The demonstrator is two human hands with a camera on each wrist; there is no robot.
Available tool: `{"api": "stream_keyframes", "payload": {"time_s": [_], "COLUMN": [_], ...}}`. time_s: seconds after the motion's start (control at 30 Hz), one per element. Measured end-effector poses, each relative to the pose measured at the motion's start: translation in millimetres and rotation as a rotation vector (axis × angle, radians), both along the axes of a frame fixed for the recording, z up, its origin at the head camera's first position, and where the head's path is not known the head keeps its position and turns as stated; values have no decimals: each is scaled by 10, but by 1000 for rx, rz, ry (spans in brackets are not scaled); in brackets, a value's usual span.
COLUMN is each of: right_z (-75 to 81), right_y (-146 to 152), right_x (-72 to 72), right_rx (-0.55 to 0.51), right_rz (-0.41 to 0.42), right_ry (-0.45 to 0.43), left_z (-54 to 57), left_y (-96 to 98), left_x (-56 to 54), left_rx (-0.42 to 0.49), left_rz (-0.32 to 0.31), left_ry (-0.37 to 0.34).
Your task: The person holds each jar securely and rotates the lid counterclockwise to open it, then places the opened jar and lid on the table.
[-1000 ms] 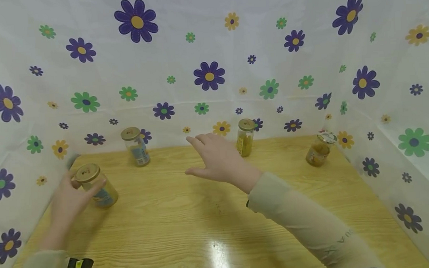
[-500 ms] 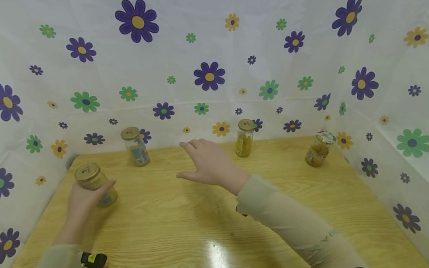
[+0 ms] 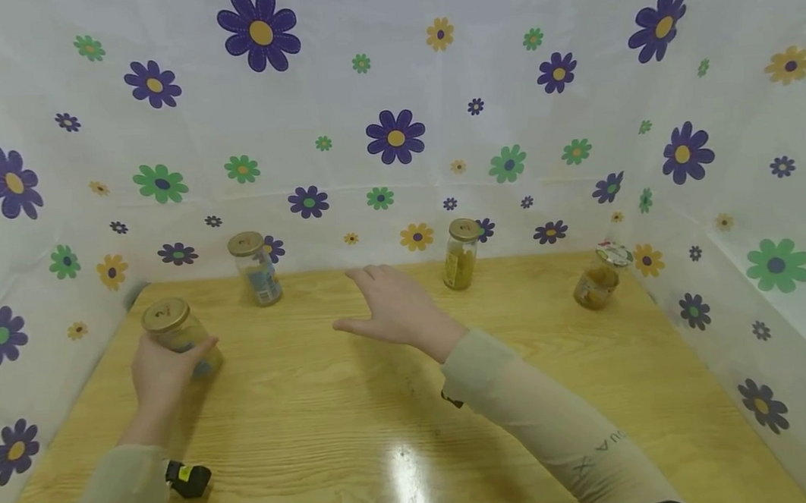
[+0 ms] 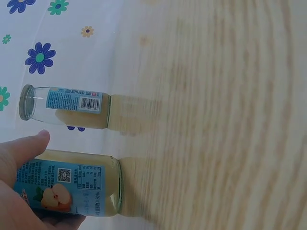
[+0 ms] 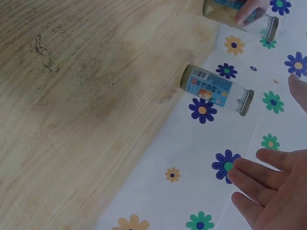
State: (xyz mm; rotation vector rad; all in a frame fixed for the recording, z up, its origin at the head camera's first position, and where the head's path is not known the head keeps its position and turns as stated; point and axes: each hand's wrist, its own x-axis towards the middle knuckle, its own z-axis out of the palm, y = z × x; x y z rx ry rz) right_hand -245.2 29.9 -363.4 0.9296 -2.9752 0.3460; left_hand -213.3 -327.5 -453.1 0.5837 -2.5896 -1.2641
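Observation:
My left hand (image 3: 159, 374) grips a large glass jar (image 3: 175, 336) with a gold lid at the left of the table. In the left wrist view, its blue label (image 4: 62, 189) shows apples, and pale yellow contents fill the glass. The thumb lies along one side and fingers curl beneath on the other. The jar stands upright, its base at the tabletop. Over the middle of the table, my right hand (image 3: 399, 309) hovers with fingers extended and thumb apart, holding nothing. Behind them, a smaller gold-lidded jar (image 3: 259, 274) with a blue label is partly filled.
Another gold-lidded jar (image 3: 460, 260) with yellow contents stands at the back, right of centre. A short jar (image 3: 596, 283) with a patterned lid and brownish contents is at the far right. White flowered cloth (image 3: 340, 95) walls in the wooden table (image 3: 315, 408).
My left hand has moved right, from the jar's left side to its near side, closing round it. The right hand has shifted slightly left. The jars have stayed in place.

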Motion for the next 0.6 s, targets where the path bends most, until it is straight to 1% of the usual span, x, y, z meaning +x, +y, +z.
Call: {"api": "stream_keyframes", "payload": {"time_s": [0.1, 0.23, 0.43, 0.6], "right_z": [-12, -33, -48, -35], "right_y": [9, 26, 49, 60], "right_x": [-6, -27, -23, -7], "right_rx": [-3, -1, -17, -24], "right_rz": [-4, -17, -22, -24], "right_ry": [-8, -12, -26, -32], "left_z": [20, 45, 37, 66], "left_y": [27, 103, 229, 366], "left_x": [3, 10, 27, 15], "left_rx": [-33, -58, -110, -108], "left_rz": [7, -8, -65, -132], "left_ry": [-12, -7, 23, 38]}}
